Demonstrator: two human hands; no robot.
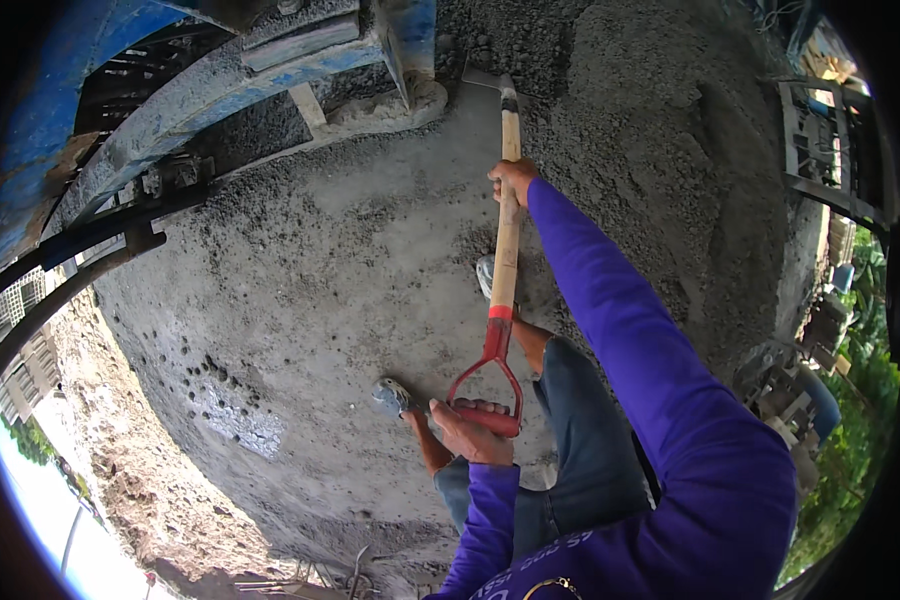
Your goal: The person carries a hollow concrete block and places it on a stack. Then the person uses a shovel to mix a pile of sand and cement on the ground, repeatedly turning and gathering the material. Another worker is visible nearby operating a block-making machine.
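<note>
Both my hands are closed on a long shovel (pixel 506 250) with a pale wooden shaft and a red D-shaped handle. My left hand (pixel 473 432) wraps round the crossbar of that handle, close to my body. Farther out, my right hand (pixel 514 180) grips the shaft a short way behind the metal socket. The shovel's blade (pixel 483 78) rests at the edge of a dark, damp, gravelly heap (pixel 650 130). Part of the blade is hard to make out against the grey material.
At the upper left stands a blue metal machine frame (pixel 270 85) caked with grey mix. Dark curved bars (pixel 90 240) jut out at the left. My feet stand on the grey concrete floor (pixel 340 280), which has scattered crumbs. Blocks (pixel 30 370) are stacked beyond sandy ground at the far left.
</note>
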